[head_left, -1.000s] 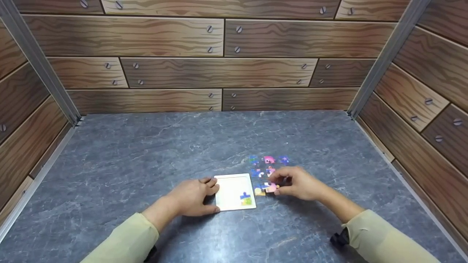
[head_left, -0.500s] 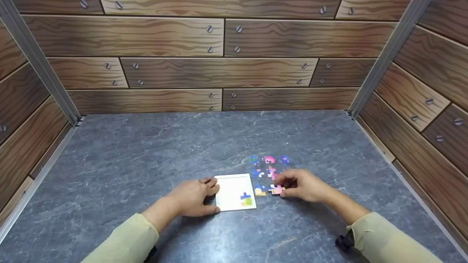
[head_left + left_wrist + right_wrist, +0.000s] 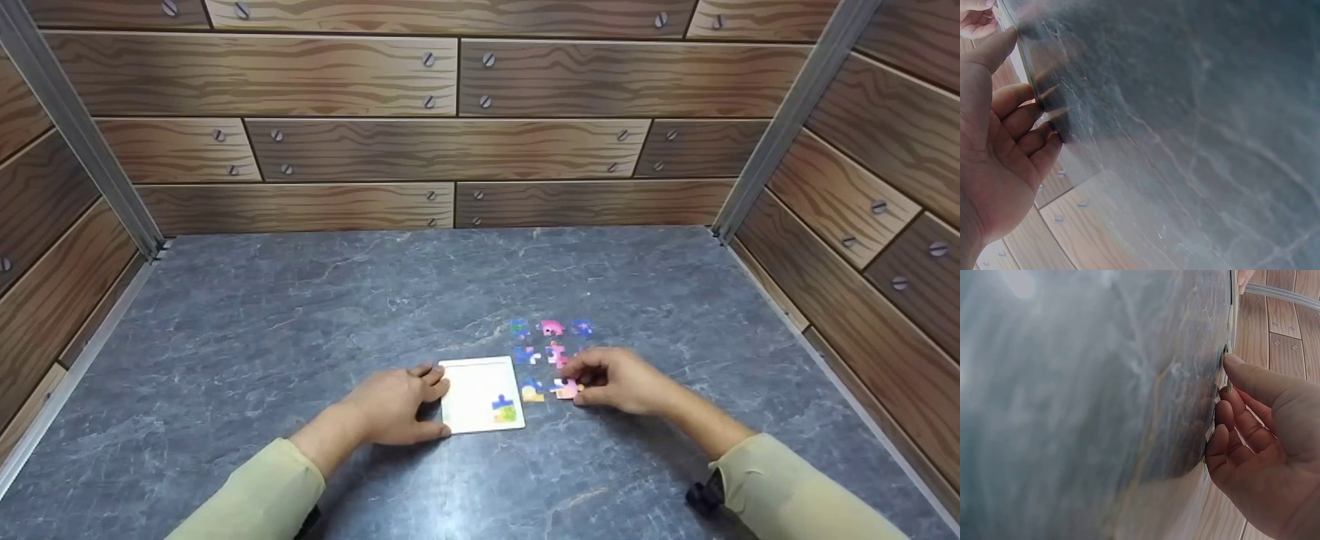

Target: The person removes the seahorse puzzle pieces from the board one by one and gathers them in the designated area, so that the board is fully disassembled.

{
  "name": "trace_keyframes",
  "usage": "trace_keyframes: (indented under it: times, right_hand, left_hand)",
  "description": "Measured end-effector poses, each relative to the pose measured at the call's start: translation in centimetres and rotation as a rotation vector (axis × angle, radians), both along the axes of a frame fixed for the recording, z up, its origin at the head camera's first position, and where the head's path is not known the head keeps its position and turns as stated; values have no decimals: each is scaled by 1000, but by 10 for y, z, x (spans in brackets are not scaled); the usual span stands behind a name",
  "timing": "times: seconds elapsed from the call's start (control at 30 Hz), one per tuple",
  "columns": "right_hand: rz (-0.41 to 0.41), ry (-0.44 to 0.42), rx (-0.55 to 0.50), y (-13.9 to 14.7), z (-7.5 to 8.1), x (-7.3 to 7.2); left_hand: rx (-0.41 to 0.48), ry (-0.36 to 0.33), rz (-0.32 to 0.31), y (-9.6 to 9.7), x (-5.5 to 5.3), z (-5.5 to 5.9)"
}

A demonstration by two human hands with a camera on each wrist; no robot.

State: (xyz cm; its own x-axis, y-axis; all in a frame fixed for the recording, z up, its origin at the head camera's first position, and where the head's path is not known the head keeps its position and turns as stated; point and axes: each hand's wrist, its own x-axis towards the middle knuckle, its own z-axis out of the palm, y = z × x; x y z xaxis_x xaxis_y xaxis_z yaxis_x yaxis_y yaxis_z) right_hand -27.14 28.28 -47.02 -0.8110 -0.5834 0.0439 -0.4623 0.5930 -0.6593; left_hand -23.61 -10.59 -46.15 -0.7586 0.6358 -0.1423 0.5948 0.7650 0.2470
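A square white puzzle tray (image 3: pixel 471 390) lies on the tabletop, with a blue, green and yellow puzzle piece (image 3: pixel 504 411) in its lower right corner. My left hand (image 3: pixel 394 405) rests against the tray's left edge, thumb at the near corner and fingertips farther up. To the right of the tray, my right hand (image 3: pixel 626 382) pinches a pink and yellow puzzle piece (image 3: pixel 567 389) between thumb and fingers, at the table surface. Beside that piece sits a blue and yellow puzzle piece (image 3: pixel 532 391). In the right wrist view, the pinched piece (image 3: pixel 1229 385) shows only as a thin edge.
Several loose pieces lie in rows beyond the right hand, among them a pink piece with an eye (image 3: pixel 553 328), a purple-blue piece (image 3: pixel 582 327) and a blue piece (image 3: pixel 526 355). Wood-patterned walls (image 3: pixel 360 150) enclose the grey marbled table (image 3: pixel 300 300).
From one second ago, my right hand has shifted slightly right with the pink and yellow piece, apart from the blue and yellow one. Left hand and tray stay in place.
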Motion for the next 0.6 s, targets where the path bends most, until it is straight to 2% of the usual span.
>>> trace_keyframes:
  times: [0.2, 0.4, 0.6]
  right_hand:
    - [17, 28, 14, -1, 0, 0]
    - [26, 52, 22, -1, -1, 0]
    - [26, 32, -1, -1, -1, 1]
  left_hand:
    - [12, 31, -16, -2, 1, -1]
    - [12, 21, -9, -1, 0, -2]
    - [2, 13, -5, -1, 1, -1]
